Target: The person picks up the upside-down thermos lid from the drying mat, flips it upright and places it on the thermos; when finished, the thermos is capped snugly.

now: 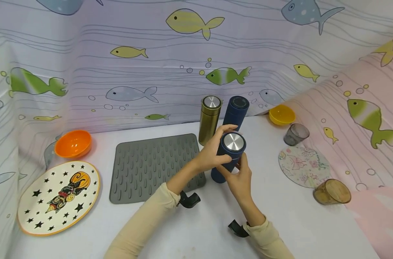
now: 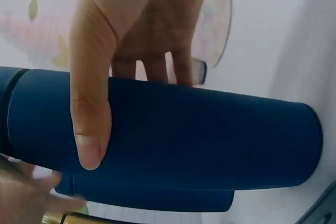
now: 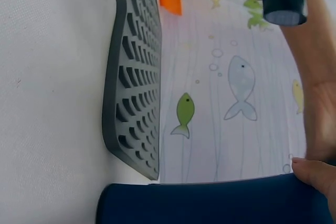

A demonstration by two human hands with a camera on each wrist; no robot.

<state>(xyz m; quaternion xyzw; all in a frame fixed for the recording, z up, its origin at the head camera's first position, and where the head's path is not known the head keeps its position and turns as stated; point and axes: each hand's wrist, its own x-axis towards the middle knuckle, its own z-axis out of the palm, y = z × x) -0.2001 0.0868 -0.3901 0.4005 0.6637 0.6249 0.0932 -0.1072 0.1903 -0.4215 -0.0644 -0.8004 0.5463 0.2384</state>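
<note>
A dark blue thermos with a shiny steel-topped lid stands slightly tilted near the mat. My left hand grips it around the top, fingers behind and thumb in front. Lower down, my right hand holds the body; the left wrist view shows its thumb lying across the blue wall. Some fingers of both hands are hidden behind the thermos. Its lower part fills the bottom of the right wrist view. Behind stand a second blue thermos and a gold thermos.
A grey ridged mat lies to the left. Beyond it are an orange bowl and a star-patterned plate. At right are a yellow bowl, a grey glass, a round floral mat and an amber glass.
</note>
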